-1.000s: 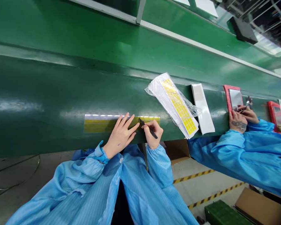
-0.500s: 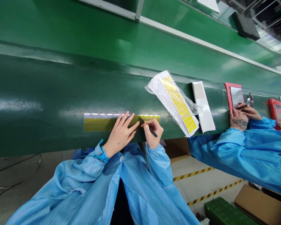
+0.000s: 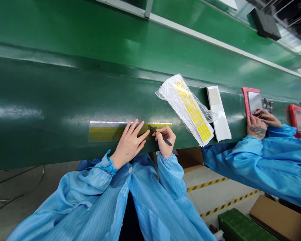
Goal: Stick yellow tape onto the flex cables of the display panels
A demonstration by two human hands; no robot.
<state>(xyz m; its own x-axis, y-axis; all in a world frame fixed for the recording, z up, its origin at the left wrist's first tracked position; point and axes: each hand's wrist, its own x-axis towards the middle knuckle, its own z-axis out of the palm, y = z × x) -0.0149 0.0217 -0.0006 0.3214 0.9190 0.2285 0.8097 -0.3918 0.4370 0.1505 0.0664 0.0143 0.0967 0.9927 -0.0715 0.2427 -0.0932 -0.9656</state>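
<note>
A see-through strip with yellow labels [image 3: 104, 134] lies along the front of the green bench. My left hand [image 3: 130, 142] rests flat on it, fingers spread, holding nothing. Just to the right, my right hand [image 3: 165, 139] grips black tweezers [image 3: 153, 129] between thumb and fingers. Their pointed tip touches or hovers just over the strip, close to my left fingertips; which of the two I cannot tell. The right end of the strip shows beyond my right hand.
Right of my hands lies a clear plastic bag with yellow label sheets [image 3: 194, 113], then a white strip of card [image 3: 218, 112]. Farther right, a co-worker's hands [image 3: 258, 125] are at a red-framed panel [image 3: 248, 100]. A cardboard box [image 3: 189, 159] stands below the bench edge.
My right hand has tilted the tweezers lower, and their rear end has shifted slightly right. My left hand stays in place on the strip.
</note>
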